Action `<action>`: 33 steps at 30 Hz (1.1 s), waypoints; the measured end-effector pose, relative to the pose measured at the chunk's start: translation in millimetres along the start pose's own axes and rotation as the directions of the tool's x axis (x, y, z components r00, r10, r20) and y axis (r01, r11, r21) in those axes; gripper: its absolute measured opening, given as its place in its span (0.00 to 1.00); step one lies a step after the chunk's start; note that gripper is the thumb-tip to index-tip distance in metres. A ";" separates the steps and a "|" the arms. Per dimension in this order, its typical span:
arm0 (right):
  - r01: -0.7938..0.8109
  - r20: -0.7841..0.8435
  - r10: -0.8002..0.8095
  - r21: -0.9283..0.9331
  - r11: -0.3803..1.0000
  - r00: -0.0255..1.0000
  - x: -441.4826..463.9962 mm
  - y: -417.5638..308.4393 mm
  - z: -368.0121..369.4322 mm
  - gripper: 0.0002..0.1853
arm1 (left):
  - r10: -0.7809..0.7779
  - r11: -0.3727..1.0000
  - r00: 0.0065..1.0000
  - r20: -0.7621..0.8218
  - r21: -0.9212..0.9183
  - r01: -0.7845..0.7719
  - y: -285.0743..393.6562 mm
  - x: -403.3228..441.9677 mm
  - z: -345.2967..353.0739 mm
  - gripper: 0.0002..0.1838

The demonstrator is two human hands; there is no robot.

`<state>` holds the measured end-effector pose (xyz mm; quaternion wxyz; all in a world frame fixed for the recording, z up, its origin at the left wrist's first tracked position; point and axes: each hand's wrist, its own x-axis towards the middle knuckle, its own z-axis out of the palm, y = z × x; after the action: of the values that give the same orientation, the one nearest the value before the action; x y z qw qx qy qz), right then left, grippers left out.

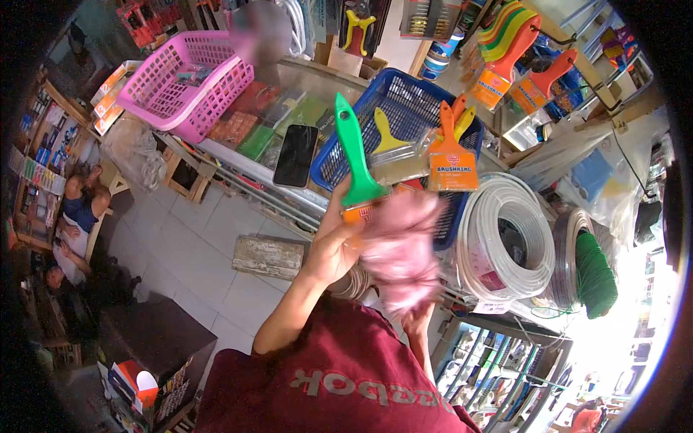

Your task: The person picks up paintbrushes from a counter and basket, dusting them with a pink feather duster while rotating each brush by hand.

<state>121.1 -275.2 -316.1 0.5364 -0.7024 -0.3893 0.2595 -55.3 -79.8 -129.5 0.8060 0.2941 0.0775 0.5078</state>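
My left hand [333,252] is closed around the lower part of a paintbrush with a green handle [354,155] and an orange sleeve, held with the handle pointing up. A pink cloth [403,249], smeared by motion, hangs beside the brush and covers its bristle end. Below the cloth is my right hand [417,317], gripping it, with most of the fingers hidden. Just beyond, a blue plastic basket [419,90] holds a yellow-handled brush [388,133] and several orange-handled brushes [453,162] in orange sleeves.
A black phone [296,155] lies on the glass counter left of the basket. Further left stands a pink basket [162,94]. Coiled white cable [473,238] and green cord [596,278] are at right. More brushes [498,76] hang above. A person [79,202] sits far left.
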 end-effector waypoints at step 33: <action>0.111 0.100 -0.100 -0.110 0.988 0.990 -13.9 -54.4 14.3 0.11 | -0.124 0.992 0.989 0.074 -0.016 0.126 -10.7 -0.9 9.8 0.28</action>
<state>87.5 -272.3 -269.0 0.4892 -0.6975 -0.4651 0.2408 -43.3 -87.8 -127.6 0.8416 0.2984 0.0612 0.4461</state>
